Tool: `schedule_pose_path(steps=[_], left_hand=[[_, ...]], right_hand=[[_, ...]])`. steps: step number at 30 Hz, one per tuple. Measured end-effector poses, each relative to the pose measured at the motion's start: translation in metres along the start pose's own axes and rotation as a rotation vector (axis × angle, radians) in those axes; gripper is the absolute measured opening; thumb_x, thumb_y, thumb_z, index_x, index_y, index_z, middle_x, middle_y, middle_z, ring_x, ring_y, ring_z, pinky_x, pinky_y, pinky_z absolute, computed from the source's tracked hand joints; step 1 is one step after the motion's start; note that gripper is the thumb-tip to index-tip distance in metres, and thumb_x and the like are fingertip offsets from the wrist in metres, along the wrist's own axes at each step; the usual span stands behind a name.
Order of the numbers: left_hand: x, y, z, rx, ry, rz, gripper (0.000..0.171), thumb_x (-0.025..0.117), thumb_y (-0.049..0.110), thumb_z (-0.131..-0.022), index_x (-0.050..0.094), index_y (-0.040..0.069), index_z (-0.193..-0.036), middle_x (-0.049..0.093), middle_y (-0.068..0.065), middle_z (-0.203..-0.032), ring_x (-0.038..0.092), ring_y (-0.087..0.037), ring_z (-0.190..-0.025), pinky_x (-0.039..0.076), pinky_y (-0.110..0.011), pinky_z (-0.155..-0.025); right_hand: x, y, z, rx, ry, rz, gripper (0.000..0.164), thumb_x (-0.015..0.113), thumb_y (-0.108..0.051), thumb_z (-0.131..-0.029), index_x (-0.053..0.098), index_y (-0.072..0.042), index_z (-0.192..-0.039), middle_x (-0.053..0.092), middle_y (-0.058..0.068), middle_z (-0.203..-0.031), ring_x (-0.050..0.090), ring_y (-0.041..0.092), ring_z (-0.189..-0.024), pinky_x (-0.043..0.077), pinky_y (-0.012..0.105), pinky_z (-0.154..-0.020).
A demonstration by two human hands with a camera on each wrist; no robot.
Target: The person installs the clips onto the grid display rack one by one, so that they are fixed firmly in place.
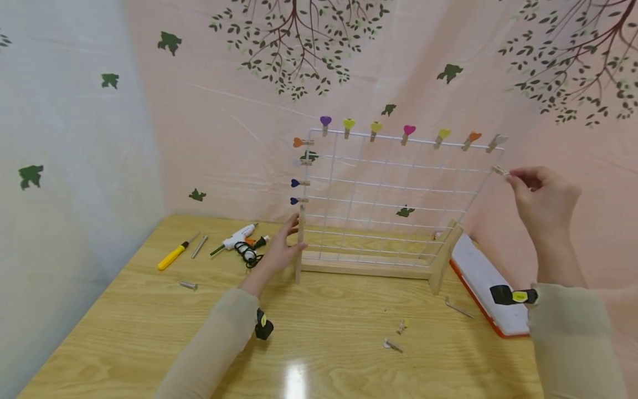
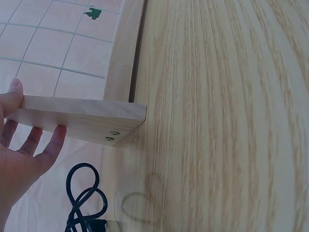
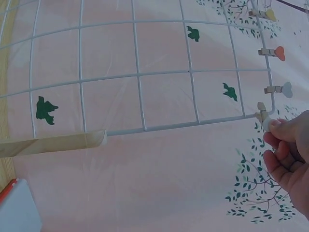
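A white wire grid (image 1: 423, 142) stands upright in a wooden stand (image 1: 366, 270). Several small wooden clothespins with coloured hearts, such as a pink one (image 1: 409, 131), line its top edge; others, including an orange one (image 1: 298, 142), sit down its left edge. My right hand (image 1: 548, 197) pinches a clothespin (image 3: 262, 114) with a pale heart between thumb and finger, at the grid's right edge just below the top corner. With thumb and fingers on opposite faces, my left hand (image 1: 280, 247) holds the stand's left wooden upright (image 2: 82, 111).
Two loose clothespins, one with a white heart (image 1: 393, 346) and one with a yellow heart (image 1: 402, 326), lie in front. An Allen key (image 1: 458, 308) and a white case with a red edge (image 1: 483, 277) are right; a glue gun (image 1: 239, 237), yellow screwdriver (image 1: 171, 257) and bolts (image 1: 188, 285) are left.
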State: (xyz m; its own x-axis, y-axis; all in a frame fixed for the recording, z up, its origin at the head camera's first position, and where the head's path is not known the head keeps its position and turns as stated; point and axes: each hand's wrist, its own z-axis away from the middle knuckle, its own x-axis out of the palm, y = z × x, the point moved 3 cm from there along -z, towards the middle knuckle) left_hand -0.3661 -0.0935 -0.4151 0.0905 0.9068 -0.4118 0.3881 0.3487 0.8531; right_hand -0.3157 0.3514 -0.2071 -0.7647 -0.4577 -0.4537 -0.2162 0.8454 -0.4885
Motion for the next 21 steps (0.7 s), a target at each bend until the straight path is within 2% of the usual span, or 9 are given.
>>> schedule_pose_path(steps=[1, 8, 11, 18, 21], left_hand=[[0.001, -0.004, -0.002, -0.003, 0.003, -0.004, 0.078, 0.060, 0.022, -0.083, 0.012, 0.022, -0.144, 0.026, -0.007, -0.144, 0.035, -0.027, -0.126, 0.048, -0.043, -0.085], [0.001, -0.003, -0.002, -0.003, 0.009, 0.004, 0.078, 0.061, 0.021, -0.083, 0.013, 0.023, -0.144, 0.026, -0.007, -0.144, 0.035, -0.028, -0.126, 0.048, -0.043, -0.085], [0.001, -0.002, -0.001, -0.008, 0.007, 0.009, 0.077, 0.060, 0.020, -0.083, 0.012, 0.024, -0.144, 0.026, -0.007, -0.144, 0.035, -0.028, -0.126, 0.047, -0.043, -0.086], [0.002, -0.003, 0.000, -0.029, 0.004, 0.011, 0.078, 0.061, 0.020, -0.083, 0.013, 0.029, -0.143, 0.026, -0.005, -0.144, 0.034, -0.026, -0.126, 0.047, -0.042, -0.087], [0.001, -0.004, -0.001, -0.022, 0.008, 0.008, 0.078, 0.061, 0.021, -0.083, 0.012, 0.026, -0.144, 0.026, -0.005, -0.144, 0.034, -0.026, -0.126, 0.047, -0.042, -0.086]], right_hand=[[0.000, -0.001, 0.000, -0.006, 0.006, 0.002, 0.026, 0.063, -0.026, -0.082, 0.068, -0.004, -0.096, 0.061, -0.009, -0.080, 0.045, -0.014, -0.064, 0.036, 0.000, -0.062], [-0.001, -0.005, -0.004, -0.035, 0.030, 0.015, 0.025, 0.063, -0.023, -0.082, 0.069, -0.002, -0.093, 0.061, -0.002, -0.078, 0.042, -0.016, -0.060, 0.034, -0.001, -0.059], [0.001, -0.006, -0.007, -0.032, 0.012, 0.029, 0.024, 0.062, -0.023, -0.083, 0.069, -0.003, -0.093, 0.059, -0.008, -0.076, 0.041, -0.015, -0.059, 0.034, 0.000, -0.058], [0.005, -0.003, -0.010, -0.037, -0.025, 0.041, 0.025, 0.062, -0.024, -0.083, 0.069, -0.004, -0.095, 0.059, -0.008, -0.077, 0.041, -0.016, -0.059, 0.033, 0.000, -0.057], [0.004, -0.001, -0.011, -0.015, -0.034, 0.020, 0.027, 0.062, -0.027, -0.083, 0.068, -0.005, -0.097, 0.057, -0.016, -0.078, 0.043, -0.015, -0.062, 0.034, 0.000, -0.059]])
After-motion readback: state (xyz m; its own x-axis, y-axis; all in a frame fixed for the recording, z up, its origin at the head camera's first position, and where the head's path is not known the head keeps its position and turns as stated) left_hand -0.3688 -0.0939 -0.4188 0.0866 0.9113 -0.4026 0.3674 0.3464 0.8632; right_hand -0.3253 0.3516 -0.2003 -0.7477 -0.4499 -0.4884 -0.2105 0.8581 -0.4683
